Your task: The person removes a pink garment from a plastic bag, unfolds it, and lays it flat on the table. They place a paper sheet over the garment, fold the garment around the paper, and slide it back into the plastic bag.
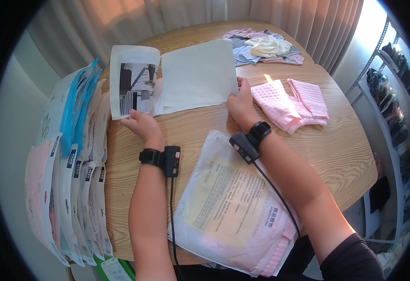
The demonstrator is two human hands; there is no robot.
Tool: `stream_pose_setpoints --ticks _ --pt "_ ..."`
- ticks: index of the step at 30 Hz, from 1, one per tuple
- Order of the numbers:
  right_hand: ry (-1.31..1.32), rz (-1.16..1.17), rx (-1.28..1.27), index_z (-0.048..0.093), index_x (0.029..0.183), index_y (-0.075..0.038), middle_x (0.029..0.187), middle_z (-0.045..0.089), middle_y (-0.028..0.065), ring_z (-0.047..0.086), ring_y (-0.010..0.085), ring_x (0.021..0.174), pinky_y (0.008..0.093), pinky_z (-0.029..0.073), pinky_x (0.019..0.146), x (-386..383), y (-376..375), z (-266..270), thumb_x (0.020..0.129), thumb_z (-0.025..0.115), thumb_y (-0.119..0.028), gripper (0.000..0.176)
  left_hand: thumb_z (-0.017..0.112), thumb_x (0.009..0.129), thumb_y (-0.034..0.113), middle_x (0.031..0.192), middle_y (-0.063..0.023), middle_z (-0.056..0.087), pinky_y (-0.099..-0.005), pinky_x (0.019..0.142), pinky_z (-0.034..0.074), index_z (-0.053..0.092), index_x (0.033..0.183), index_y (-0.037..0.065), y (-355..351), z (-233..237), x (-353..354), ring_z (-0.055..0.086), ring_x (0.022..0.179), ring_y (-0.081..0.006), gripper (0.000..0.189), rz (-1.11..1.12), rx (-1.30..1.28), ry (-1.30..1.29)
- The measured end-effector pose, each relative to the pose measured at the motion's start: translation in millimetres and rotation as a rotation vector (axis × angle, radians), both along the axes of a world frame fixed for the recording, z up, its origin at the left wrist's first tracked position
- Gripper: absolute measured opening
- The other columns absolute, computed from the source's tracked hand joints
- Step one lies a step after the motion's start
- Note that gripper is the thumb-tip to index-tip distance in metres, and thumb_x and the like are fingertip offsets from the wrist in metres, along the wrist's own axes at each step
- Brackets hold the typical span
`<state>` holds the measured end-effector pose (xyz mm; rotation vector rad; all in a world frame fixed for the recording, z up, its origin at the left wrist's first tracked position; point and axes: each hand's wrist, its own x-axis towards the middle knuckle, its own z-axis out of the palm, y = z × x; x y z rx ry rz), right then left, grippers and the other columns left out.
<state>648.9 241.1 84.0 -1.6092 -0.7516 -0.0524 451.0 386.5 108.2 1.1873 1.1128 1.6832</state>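
Observation:
An open booklet (198,75) is spread out at the far side of the wooden table. Its left page carries a printed room photo, and the right page is plain pale paper. My left hand (141,125) pinches the lower left corner of the photo page. At the right edge of the plain page, my right hand (241,102) is closed on the paper. A pink quilted garment (291,105) lies folded just right of my right hand. Below my forearms sits a frosted clothing bag (233,201) with a printed yellowish label and pink fabric inside.
Several packaged garments (81,187) stand in a row along the left table edge. A pile of small clothes (265,47) lies at the back right of the table (340,150). Metal shelves (378,98) with dark bundles stand at the right. Cables run from both wrist devices.

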Motion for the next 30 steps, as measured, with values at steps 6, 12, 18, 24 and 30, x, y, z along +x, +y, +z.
stream_pose_setpoints --ticks 6,12,18,24,30 --pt "0.005 0.000 0.029 0.049 0.124 0.005 0.119 0.059 0.0199 0.058 0.0281 0.114 0.0357 0.043 0.102 1.0 2.1 -1.5 0.081 0.050 0.010 0.043 0.038 0.107 0.013 0.115 -0.0243 0.052 -0.0400 0.094 0.045 0.034 0.116 -0.004 -1.1 2.2 -2.2 0.057 0.105 -0.0312 0.019 -0.054 -0.043 -0.027" --pt "0.002 -0.007 0.071 0.048 0.125 0.005 0.118 0.060 0.0189 0.060 0.0272 0.112 0.0348 0.045 0.100 4.6 5.0 -6.7 0.082 0.050 0.011 0.043 0.040 0.106 0.010 0.120 -0.0270 0.053 -0.0413 0.093 0.047 0.032 0.118 -0.004 0.5 2.6 -3.3 0.059 0.110 -0.0326 0.020 -0.055 -0.063 -0.040" --pt "-0.043 -0.029 0.059 0.048 0.125 0.005 0.118 0.060 0.0187 0.060 0.0260 0.113 0.0337 0.045 0.100 5.0 5.5 -8.1 0.082 0.049 0.011 0.043 0.041 0.106 0.007 0.127 -0.0294 0.052 -0.0408 0.095 0.049 0.030 0.122 -0.005 4.6 -1.0 -4.3 0.059 0.115 -0.0334 0.024 -0.092 -0.064 -0.078" --pt "0.052 -0.008 0.152 0.048 0.121 0.007 0.118 0.056 0.0235 0.057 0.0340 0.113 0.0392 0.045 0.100 -1.4 3.0 1.1 0.079 0.048 0.011 0.043 0.044 0.105 0.009 0.126 -0.0276 0.052 -0.0401 0.095 0.051 0.030 0.124 -0.005 13.3 -9.9 -5.0 0.060 0.115 -0.0325 0.027 -0.097 -0.012 -0.127" --pt "0.205 -0.007 0.266 0.045 0.121 0.005 0.109 0.055 0.0182 0.059 0.0265 0.100 0.0366 0.049 0.086 -9.7 -5.5 18.2 0.087 0.048 0.010 0.034 0.045 0.106 0.015 0.123 -0.0269 0.052 -0.0393 0.092 0.054 0.033 0.123 -0.006 5.9 0.3 -3.5 0.060 0.114 -0.0335 0.030 0.012 -0.099 -0.114"
